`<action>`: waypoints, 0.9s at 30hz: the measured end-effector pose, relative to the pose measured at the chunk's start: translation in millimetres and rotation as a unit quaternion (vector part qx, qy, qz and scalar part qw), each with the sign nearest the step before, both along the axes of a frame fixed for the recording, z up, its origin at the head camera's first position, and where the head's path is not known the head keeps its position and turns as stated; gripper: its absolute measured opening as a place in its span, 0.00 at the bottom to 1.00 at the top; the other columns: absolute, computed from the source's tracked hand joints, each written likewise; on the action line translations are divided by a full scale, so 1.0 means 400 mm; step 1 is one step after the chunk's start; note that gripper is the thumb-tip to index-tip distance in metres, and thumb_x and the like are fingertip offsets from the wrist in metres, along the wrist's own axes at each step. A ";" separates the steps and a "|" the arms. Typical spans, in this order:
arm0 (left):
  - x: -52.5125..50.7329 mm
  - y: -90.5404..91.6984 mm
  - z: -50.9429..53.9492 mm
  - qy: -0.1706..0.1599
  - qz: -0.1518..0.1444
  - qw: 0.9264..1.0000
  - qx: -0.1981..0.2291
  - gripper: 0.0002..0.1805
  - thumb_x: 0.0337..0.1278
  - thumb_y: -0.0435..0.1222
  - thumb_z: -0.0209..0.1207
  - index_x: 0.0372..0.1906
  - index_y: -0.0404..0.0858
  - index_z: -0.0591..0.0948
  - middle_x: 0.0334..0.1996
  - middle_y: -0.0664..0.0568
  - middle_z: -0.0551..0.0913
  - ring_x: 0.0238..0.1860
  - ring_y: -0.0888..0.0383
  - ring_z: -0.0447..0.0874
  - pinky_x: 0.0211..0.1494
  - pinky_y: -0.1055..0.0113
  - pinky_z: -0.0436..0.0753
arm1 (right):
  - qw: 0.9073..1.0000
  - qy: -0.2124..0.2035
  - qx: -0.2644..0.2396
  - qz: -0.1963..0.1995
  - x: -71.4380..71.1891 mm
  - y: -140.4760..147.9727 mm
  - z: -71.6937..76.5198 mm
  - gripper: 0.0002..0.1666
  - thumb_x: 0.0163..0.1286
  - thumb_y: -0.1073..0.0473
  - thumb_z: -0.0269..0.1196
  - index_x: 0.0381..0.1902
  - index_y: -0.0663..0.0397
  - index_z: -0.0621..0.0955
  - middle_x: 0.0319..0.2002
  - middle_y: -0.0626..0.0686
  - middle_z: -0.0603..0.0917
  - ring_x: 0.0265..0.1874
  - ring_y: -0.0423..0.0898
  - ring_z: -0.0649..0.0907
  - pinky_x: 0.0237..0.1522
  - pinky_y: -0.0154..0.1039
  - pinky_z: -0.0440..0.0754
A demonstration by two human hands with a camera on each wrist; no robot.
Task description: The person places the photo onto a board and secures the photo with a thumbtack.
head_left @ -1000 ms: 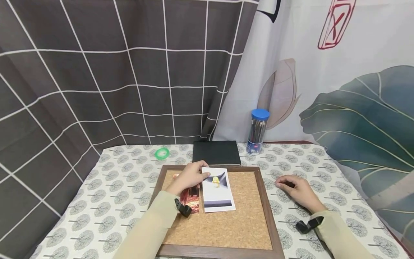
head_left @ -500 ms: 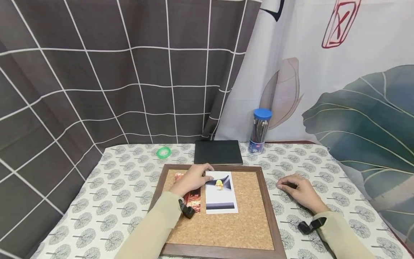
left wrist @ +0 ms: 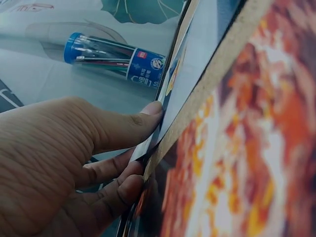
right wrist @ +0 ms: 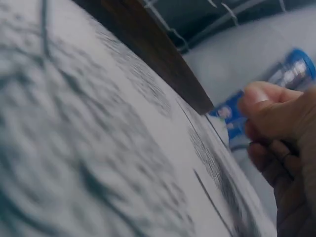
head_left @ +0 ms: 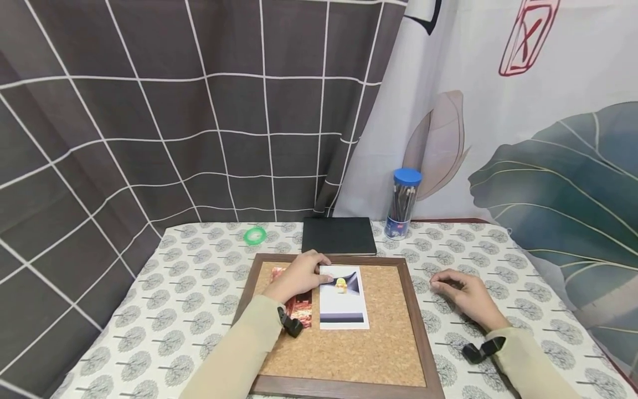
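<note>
Pinches the white-bordered photo print (head_left: 344, 305) by its upper left edge with the left hand (head_left: 298, 275), thumb on the printed face. From the head, can see the print on the corkboard (head_left: 356, 354), near the top bar of the brown wooden frame (head_left: 349, 387), just right of a red-and-orange print (head_left: 305, 313) partly covered by that hand. From the left wrist, can also see fingertips curled in on the other side of a white corner from the thumb, mostly hidden from the head, and bare cork as a narrow strip between the two prints. From there too, can make out lettering on the blue label (left wrist: 145, 66) of the pencil tub (head_left: 402, 202), too small to read from the head.

Has the right hand (head_left: 463, 293) beyond the frame's right side, by the tree-print tablecloth (head_left: 184, 310), fingers loosely curled. From the right wrist, can see the thumb close to the index finger, other fingers bent beneath; cannot tell any contact with the cloth. From the head alone, can plainly see the green tape roll (head_left: 255, 235) at the back left and the black notebook (head_left: 339, 235) just behind the frame.
</note>
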State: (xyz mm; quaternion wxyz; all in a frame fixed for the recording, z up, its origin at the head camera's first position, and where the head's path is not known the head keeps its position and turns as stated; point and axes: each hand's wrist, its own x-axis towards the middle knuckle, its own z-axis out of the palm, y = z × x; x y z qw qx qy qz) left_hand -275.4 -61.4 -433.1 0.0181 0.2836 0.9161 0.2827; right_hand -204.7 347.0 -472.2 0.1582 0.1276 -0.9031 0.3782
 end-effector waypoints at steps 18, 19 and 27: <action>-0.010 0.000 -0.013 0.020 -0.014 0.999 -0.023 0.18 0.62 0.44 0.68 0.53 0.39 0.85 0.44 0.53 0.79 0.43 0.59 0.76 0.50 0.64 0.78 | 0.998 -0.008 -0.037 0.058 -0.006 -0.101 0.049 0.04 0.66 0.60 0.70 0.38 0.46 0.87 0.36 0.43 0.88 0.28 0.41 0.83 0.30 0.33 0.79; -0.010 0.000 -0.013 0.021 -0.015 0.999 -0.025 0.18 0.63 0.44 0.67 0.53 0.39 0.85 0.45 0.53 0.79 0.45 0.59 0.76 0.51 0.63 0.78 | 0.997 -0.007 -0.036 0.064 -0.010 -0.112 0.059 0.03 0.67 0.60 0.69 0.38 0.47 0.87 0.36 0.43 0.88 0.27 0.42 0.82 0.30 0.34 0.80; -0.006 0.002 -0.012 0.016 -0.019 0.999 -0.030 0.18 0.64 0.45 0.66 0.54 0.40 0.84 0.47 0.53 0.78 0.51 0.56 0.76 0.58 0.60 0.77 | 0.993 -0.023 -0.047 0.109 -0.078 -0.266 0.144 0.04 0.68 0.57 0.69 0.39 0.49 0.87 0.36 0.43 0.88 0.33 0.41 0.84 0.37 0.34 0.81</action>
